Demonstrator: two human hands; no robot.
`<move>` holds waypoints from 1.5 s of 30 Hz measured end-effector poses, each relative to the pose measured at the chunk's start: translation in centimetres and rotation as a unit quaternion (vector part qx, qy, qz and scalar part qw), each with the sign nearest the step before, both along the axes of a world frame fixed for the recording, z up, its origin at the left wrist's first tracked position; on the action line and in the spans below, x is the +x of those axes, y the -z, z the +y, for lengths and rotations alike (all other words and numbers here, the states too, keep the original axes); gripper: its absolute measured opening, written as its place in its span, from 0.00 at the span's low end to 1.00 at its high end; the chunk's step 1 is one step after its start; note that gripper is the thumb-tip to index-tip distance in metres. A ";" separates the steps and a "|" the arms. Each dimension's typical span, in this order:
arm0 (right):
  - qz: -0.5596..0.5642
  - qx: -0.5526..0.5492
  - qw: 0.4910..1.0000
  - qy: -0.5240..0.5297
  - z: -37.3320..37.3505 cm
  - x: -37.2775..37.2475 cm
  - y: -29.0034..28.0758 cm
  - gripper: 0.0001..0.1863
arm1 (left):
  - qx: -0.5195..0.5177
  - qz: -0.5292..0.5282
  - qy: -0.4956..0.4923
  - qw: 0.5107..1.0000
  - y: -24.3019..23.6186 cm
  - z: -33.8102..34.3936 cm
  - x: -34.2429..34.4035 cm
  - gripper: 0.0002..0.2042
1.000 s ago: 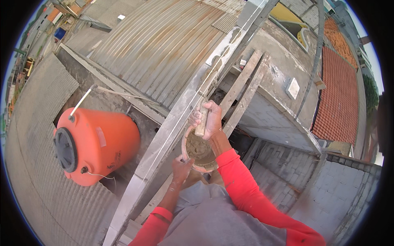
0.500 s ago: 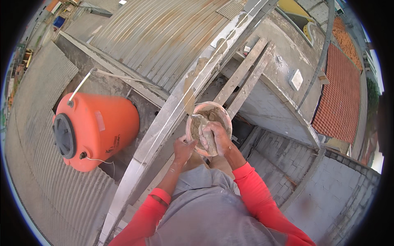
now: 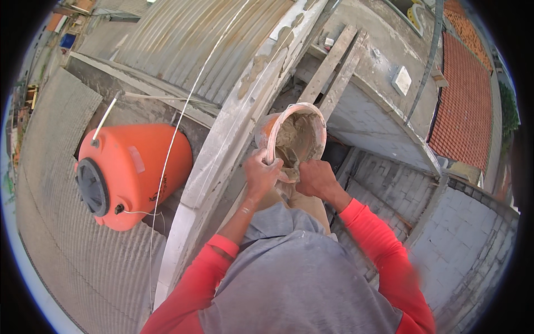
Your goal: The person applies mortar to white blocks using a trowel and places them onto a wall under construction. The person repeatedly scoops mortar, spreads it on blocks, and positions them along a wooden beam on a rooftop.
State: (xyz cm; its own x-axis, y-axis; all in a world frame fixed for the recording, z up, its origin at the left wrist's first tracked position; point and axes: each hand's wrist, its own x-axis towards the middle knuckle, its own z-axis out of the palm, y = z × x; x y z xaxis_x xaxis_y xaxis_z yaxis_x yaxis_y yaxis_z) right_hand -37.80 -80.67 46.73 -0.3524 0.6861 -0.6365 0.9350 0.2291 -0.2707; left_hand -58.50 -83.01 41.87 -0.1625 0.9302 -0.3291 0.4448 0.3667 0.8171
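Note:
An orange bucket (image 3: pixel 266 131), smeared with mortar, is tilted in front of my body with its mouth toward me. Wet grey mortar (image 3: pixel 306 125) coats its inside. My left hand (image 3: pixel 261 173) is closed on the bucket's near left rim, thumb over the edge. My right hand (image 3: pixel 318 179) is a fist at the near right rim, around the handle of a trowel that the fingers mostly hide. The mortar-covered trowel blade (image 3: pixel 288 157) reaches into the bucket between my hands.
A narrow wall top (image 3: pixel 222 142) with mortar patches runs diagonally beside me. Left of it lie an orange water tank (image 3: pixel 142 167), corrugated roofing (image 3: pixel 72 222) and a taut white string (image 3: pixel 178 122). Two planks (image 3: pixel 331 67) bridge a gap ahead. A block-walled drop (image 3: pixel 384 189) lies to the right.
The bucket has tipped toward me and shifted slightly up. My right hand has moved right and down, the trowel blade into the bucket. The white string now lies further left, across the tank.

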 end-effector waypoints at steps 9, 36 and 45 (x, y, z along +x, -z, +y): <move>0.190 -0.082 0.939 0.274 -1.4 6.0 -0.5 0.19 | -0.077 -0.145 -0.094 0.982 1.1 -1.1 -0.9 0.09; 0.112 0.358 0.850 -0.370 25.5 -3.8 -5.6 0.12 | -0.148 -0.136 -0.136 0.970 2.8 -8.9 -3.4 0.11; -0.035 0.213 0.953 -0.214 12.4 6.7 -5.9 0.06 | -0.092 -0.095 -0.058 0.990 1.4 -3.8 -2.1 0.10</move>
